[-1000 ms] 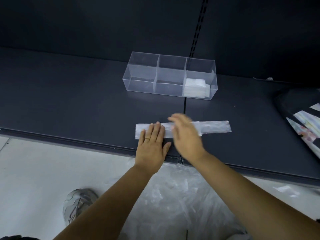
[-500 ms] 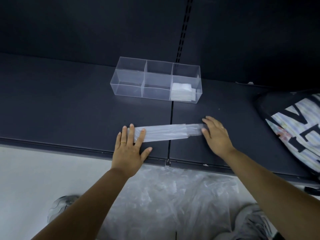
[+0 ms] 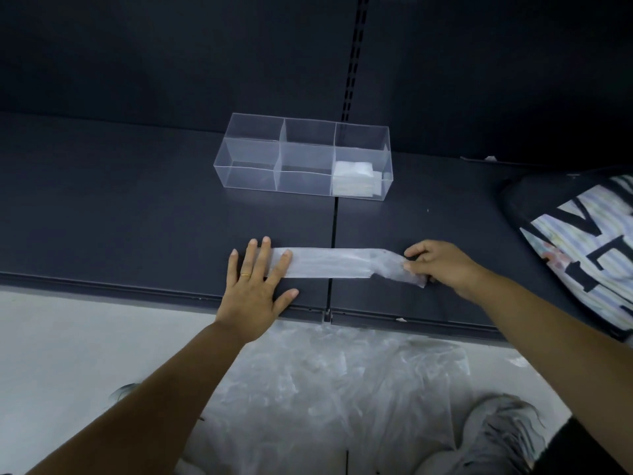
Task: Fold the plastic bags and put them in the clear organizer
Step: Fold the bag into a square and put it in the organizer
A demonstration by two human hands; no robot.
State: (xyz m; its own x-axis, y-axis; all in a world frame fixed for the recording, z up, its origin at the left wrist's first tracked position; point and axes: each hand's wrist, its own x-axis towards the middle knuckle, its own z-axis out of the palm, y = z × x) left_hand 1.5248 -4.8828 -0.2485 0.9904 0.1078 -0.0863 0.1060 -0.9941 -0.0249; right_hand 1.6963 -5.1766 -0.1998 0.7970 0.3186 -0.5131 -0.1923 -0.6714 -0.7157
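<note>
Plastic, thin and milky, is caught between the thumb and curled fingers (image 3: 416,267) of the right hand (image 3: 442,265). They pinch the right end of a bag folded into a long strip (image 3: 329,264). That end is lifted and twisted off the shelf (image 3: 120,217), and its far corner is partly hidden behind the hand.

The left hand (image 3: 253,289) lies flat with its fingers straight and spread, pressing the strip's left end down. Those fingers cover the end itself, so where it stops cannot be made out. A gold ring (image 3: 245,274) sits on one finger. Between the hands the strip lies flat across the seam where two panels of the dark shelf meet, near the shelf's front edge.

At 12 o'clock from the strip, well apart from it, stands the clear organizer (image 3: 253,156), with three compartments in a row. Its right compartment holds a stack of folded white bags (image 3: 354,178); how many cannot be counted through the wall.

At 3 o'clock from the right hand a dark cloth item (image 3: 582,252) with a pale striped print and black letters is cut off by the frame edge, and its lettering cannot be read.

At 6 o'clock, below the shelf edge, loose clear plastic (image 3: 325,389) is heaped on the pale floor (image 3: 85,337), and single bags are hard to tell apart. A grey shoe (image 3: 503,430) at 5 o'clock is partly covered by the plastic.
</note>
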